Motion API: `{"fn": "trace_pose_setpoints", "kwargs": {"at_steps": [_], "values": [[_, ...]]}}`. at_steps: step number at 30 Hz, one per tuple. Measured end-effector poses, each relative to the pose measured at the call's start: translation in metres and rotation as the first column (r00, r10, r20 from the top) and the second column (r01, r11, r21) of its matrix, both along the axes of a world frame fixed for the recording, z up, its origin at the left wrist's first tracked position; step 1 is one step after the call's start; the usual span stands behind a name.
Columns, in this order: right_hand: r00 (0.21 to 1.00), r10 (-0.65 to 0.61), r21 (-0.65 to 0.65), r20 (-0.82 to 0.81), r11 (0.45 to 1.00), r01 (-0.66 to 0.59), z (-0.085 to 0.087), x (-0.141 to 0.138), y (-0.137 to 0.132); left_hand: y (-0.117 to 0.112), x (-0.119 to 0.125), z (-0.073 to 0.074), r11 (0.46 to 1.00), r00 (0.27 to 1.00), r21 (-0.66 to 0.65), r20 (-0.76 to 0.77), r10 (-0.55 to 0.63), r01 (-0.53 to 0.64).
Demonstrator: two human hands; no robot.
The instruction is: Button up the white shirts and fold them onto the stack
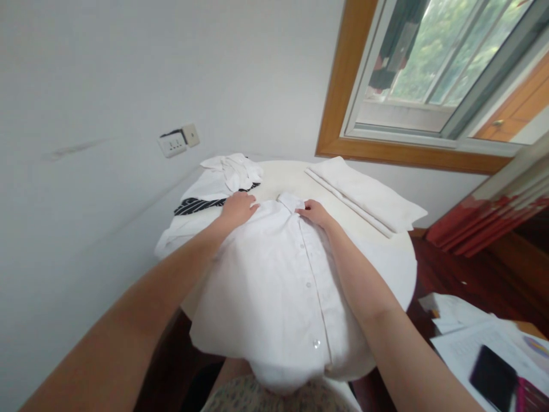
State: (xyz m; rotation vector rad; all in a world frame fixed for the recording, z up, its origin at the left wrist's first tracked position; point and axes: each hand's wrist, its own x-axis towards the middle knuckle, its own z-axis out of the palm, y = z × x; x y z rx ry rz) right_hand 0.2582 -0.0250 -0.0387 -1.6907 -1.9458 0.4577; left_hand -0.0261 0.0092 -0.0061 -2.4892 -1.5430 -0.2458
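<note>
A white button-up shirt (266,274) lies front side up across the round table. Its collar (290,201) points to the far side, and its hem hangs over the near edge by my lap. My left hand (238,209) rests on the shirt's left shoulder, fingers stretched and the thumb a little apart. Beside the collar, my right hand (315,213) is closed on the other shoulder, pinching the cloth between thumb and fingers. A row of small buttons runs down the front, right of the middle.
At the table's (278,171) back left lies a pile of white clothes (227,174) with a black striped garment (199,205). A folded white cloth (364,191) lies at the back right. Papers (467,337) and a phone (493,375) are at lower right. A wall (107,86) bounds the far side.
</note>
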Motion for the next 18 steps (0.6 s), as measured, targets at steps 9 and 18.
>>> {"fn": "trace_pose_setpoints", "kwargs": {"at_steps": [9, 18], "values": [[0.949, -0.21, 0.08, 0.235, 0.977, 0.197, -0.002, -0.019, -0.001, 0.023, 0.009, -0.017, 0.989, 0.985, -0.096, 0.12, 0.121, -0.11], [0.959, -0.209, 0.099, 0.193, 0.976, 0.193, -0.005, -0.021, -0.003, 0.024, -0.003, -0.012, 0.994, 0.995, -0.04, -0.013, 0.1, -0.1]]}}
